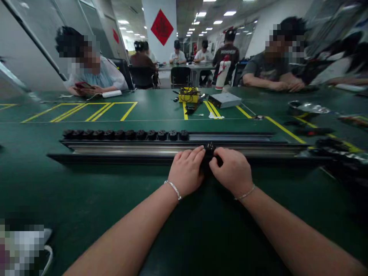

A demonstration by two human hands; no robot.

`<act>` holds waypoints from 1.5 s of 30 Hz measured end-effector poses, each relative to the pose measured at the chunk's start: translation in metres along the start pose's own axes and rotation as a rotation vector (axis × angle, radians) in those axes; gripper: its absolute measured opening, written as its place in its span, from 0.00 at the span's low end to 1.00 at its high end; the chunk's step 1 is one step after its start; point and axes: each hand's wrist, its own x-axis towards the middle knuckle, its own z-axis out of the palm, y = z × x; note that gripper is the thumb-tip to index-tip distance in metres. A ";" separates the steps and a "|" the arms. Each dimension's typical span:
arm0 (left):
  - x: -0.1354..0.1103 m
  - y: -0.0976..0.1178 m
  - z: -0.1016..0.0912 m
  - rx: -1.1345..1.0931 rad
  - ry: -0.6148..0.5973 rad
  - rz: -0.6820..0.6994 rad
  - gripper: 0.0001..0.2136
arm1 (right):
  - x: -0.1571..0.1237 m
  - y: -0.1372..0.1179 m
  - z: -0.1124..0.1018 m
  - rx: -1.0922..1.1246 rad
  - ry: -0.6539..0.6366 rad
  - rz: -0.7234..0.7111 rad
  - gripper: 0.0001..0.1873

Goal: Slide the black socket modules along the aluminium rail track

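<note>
Long black rails with a silvery metal channel (123,149) lie crosswise on the green table. My left hand (186,170) is closed over the front rail (109,159), its fingers bent side by side across it and the thumb hidden. Its index fingertip meets a small black knob-like part (210,147). On the other side of that part, my right hand (233,168) is curled in a pinch with thumb and index finger against it. Several similar black round parts (140,134) stand in a row along the left of the rear rail (232,136).
Further back are a yellow box (188,95) with dark cables, a grey box (225,100) and yellow tape lines. A metal bowl (307,108) and a dark heap (342,157) lie to the right. People sit across the table, one holding a phone (84,85).
</note>
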 end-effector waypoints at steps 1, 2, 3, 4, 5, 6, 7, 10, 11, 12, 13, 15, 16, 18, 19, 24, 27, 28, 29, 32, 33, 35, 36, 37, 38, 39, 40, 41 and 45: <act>0.000 0.000 0.000 0.001 0.001 0.000 0.23 | 0.000 0.001 0.000 0.004 0.001 0.003 0.04; 0.000 -0.001 0.000 0.001 0.001 0.000 0.24 | 0.000 0.001 0.000 0.006 0.003 0.006 0.04; 0.000 -0.001 0.000 0.001 0.001 0.000 0.24 | 0.001 0.002 0.001 0.008 0.005 0.009 0.04; 0.000 -0.001 0.000 0.000 0.002 0.000 0.24 | 0.001 0.002 0.001 0.009 0.007 0.013 0.04; 0.000 -0.001 0.000 -0.002 0.002 0.001 0.25 | 0.001 0.002 0.001 0.008 0.009 0.017 0.04; 0.000 -0.001 0.000 -0.004 0.002 0.001 0.25 | 0.001 0.002 0.001 0.006 0.011 0.022 0.04; 0.001 -0.001 0.000 -0.006 0.002 0.000 0.25 | 0.001 0.002 0.001 0.004 0.013 0.025 0.05; 0.001 -0.001 0.000 -0.010 0.002 -0.005 0.26 | 0.001 0.002 0.002 0.003 0.016 0.031 0.05; 0.001 -0.001 0.000 -0.010 0.003 -0.007 0.26 | 0.001 0.003 0.002 0.004 0.015 0.032 0.05; 0.001 -0.001 0.000 -0.009 0.002 -0.009 0.26 | 0.001 0.003 0.002 0.005 0.015 0.034 0.05; 0.001 0.000 0.000 -0.009 0.000 -0.010 0.26 | 0.001 0.003 0.002 0.004 0.016 0.037 0.05; 0.002 0.000 -0.001 -0.008 -0.005 -0.013 0.27 | 0.001 0.003 0.001 0.002 0.020 0.046 0.05; 0.002 0.000 -0.001 -0.009 -0.007 -0.014 0.27 | 0.001 0.004 0.001 0.000 0.025 0.053 0.05; 0.002 0.001 -0.002 -0.012 -0.010 -0.021 0.27 | 0.002 0.004 0.001 -0.003 0.034 0.064 0.06; 0.002 0.001 -0.002 -0.013 -0.010 -0.026 0.27 | 0.002 0.004 0.001 -0.003 0.037 0.068 0.06; 0.002 0.001 -0.001 -0.013 -0.013 -0.035 0.27 | 0.003 0.004 0.002 0.003 0.022 0.077 0.06; 0.002 0.001 0.000 -0.013 0.000 -0.030 0.27 | 0.003 0.004 0.002 0.009 0.024 0.079 0.07; 0.002 0.001 0.000 -0.013 0.005 -0.028 0.27 | 0.003 0.004 0.002 0.010 0.027 0.079 0.07; 0.002 0.002 0.000 -0.013 0.008 -0.025 0.27 | 0.003 0.004 0.002 0.011 0.029 0.079 0.08; 0.002 0.003 0.000 -0.006 0.013 -0.024 0.27 | 0.004 0.004 0.002 0.015 0.027 0.079 0.08; 0.002 0.004 0.000 0.001 0.017 -0.030 0.26 | 0.004 0.004 0.002 0.019 0.026 0.077 0.08; 0.003 0.007 0.000 0.025 0.031 -0.045 0.25 | 0.004 0.005 0.003 0.029 0.029 0.071 0.09; 0.005 0.009 0.001 0.041 0.042 -0.056 0.24 | 0.004 0.005 0.003 0.032 0.034 0.067 0.09; 0.007 0.011 0.001 0.058 0.052 -0.069 0.23 | 0.004 0.005 0.004 0.035 0.038 0.063 0.09; 0.009 0.014 0.002 0.073 0.064 -0.085 0.21 | 0.004 0.006 0.004 0.037 0.043 0.060 0.09; 0.012 0.018 0.004 0.086 0.078 -0.112 0.17 | 0.004 0.006 0.004 0.039 0.045 0.058 0.09; 0.015 0.022 0.005 0.098 0.089 -0.143 0.14 | 0.004 0.006 0.004 0.042 0.045 0.056 0.09; 0.018 0.025 0.007 0.108 0.100 -0.169 0.11 | 0.004 0.007 0.004 0.046 0.042 0.054 0.09; 0.022 0.034 0.013 0.118 0.129 -0.209 0.09 | 0.004 0.007 0.004 0.064 0.026 0.045 0.10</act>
